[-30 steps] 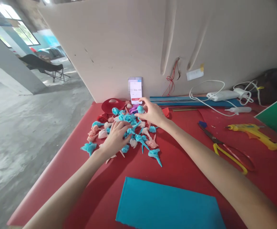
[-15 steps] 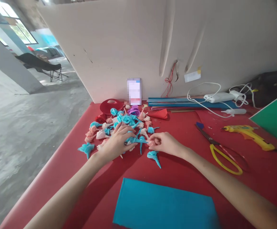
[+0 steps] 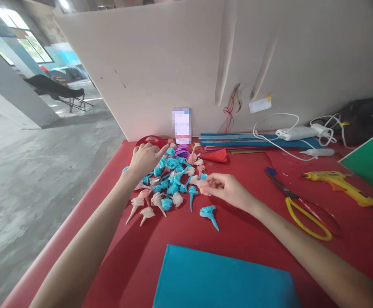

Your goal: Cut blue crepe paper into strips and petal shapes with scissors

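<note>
I see blue and pale flowers (image 3: pixel 173 189) heaped on the red counter (image 3: pixel 237 233), left hand (image 3: pixel 145 159) over their left side, right hand (image 3: pixel 227 189) curled at their right edge, can't tell whether either grip is closed.

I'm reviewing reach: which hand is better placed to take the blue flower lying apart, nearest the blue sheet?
Probably the right hand: it is nearer that blue flower, though perhaps holding something; the left hand is over the far left of the pile.
</note>
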Motion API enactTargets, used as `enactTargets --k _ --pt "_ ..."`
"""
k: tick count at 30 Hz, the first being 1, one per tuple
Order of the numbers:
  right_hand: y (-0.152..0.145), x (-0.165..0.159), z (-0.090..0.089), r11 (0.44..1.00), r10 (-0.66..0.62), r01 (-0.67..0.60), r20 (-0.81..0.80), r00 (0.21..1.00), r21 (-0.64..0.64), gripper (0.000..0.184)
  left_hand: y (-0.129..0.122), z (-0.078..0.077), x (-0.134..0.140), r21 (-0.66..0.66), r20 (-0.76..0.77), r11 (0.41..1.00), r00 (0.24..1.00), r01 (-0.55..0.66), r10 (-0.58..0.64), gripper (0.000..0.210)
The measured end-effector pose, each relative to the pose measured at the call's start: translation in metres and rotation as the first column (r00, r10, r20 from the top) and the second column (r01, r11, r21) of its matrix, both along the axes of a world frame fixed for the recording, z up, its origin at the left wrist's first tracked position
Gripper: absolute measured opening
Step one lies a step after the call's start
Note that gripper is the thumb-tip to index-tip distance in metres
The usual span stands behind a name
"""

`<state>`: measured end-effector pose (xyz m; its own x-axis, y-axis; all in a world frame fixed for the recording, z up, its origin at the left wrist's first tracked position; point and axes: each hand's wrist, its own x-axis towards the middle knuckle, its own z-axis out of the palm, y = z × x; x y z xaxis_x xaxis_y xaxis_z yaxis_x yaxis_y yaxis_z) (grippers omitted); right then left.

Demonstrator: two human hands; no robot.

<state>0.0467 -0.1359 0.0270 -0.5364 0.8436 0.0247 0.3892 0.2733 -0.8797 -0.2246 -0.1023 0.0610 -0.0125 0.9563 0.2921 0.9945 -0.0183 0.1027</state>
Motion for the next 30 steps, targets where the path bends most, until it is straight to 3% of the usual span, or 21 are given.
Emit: enactTargets --k 6,9,12,16,19,21,24,28,30 --pt "0.056 -0.062 0.039 0.998 -0.044 0.048 -0.101 0.994 0.037 0.017 -0.047 -0.014 -0.021 0.015 0.100 0.999 0.994 0.044 -0.046 0.043" --pt "0.086 -0.096 0.040 0.993 -0.079 0.083 -0.050 0.996 0.079 0.021 -0.070 -0.021 -0.028 0.008 0.129 0.993 0.985 0.116 -0.116 0.033" --pt "0.097 -0.107 0.031 0.990 -0.084 0.074 0.080 0.993 0.121 0.026 -0.091 -0.027 -0.028 -0.001 0.145 0.982 0.972 0.190 -0.187 0.028" --pt "0.076 -0.080 0.020 0.986 0.003 -0.046 0.261 0.965 0.160 0.022 -0.113 -0.032 -0.014 0.001 0.155 0.968 0.957 0.250 -0.247 0.025" --pt "0.041 -0.042 0.017 0.968 0.160 -0.217 0.364 0.918 0.122 0.015 -0.124 -0.037 -0.004 -0.007 0.149 0.963 0.952 0.271 -0.267 0.020" --pt "0.016 -0.019 0.016 0.953 0.224 -0.288 0.423 0.878 0.093 0.021 -0.127 -0.041 -0.001 -0.018 0.145 0.958 0.948 0.288 -0.282 0.015" --pt "-0.015 0.004 0.010 0.949 0.210 -0.298 0.502 0.839 0.102 0.031 -0.128 -0.048 -0.001 -0.039 0.150 0.946 0.938 0.321 -0.312 0.009" --pt "-0.035 0.014 0.001 0.948 0.178 -0.287 0.523 0.834 0.135 0.012 -0.131 -0.052 -0.002 -0.050 0.174 0.941 0.931 0.335 -0.322 0.008" --pt "-0.037 0.014 -0.002 0.951 0.165 -0.271 0.501 0.850 0.147 0.012 -0.133 -0.049 -0.003 -0.047 0.186 0.942 0.929 0.333 -0.320 0.006"
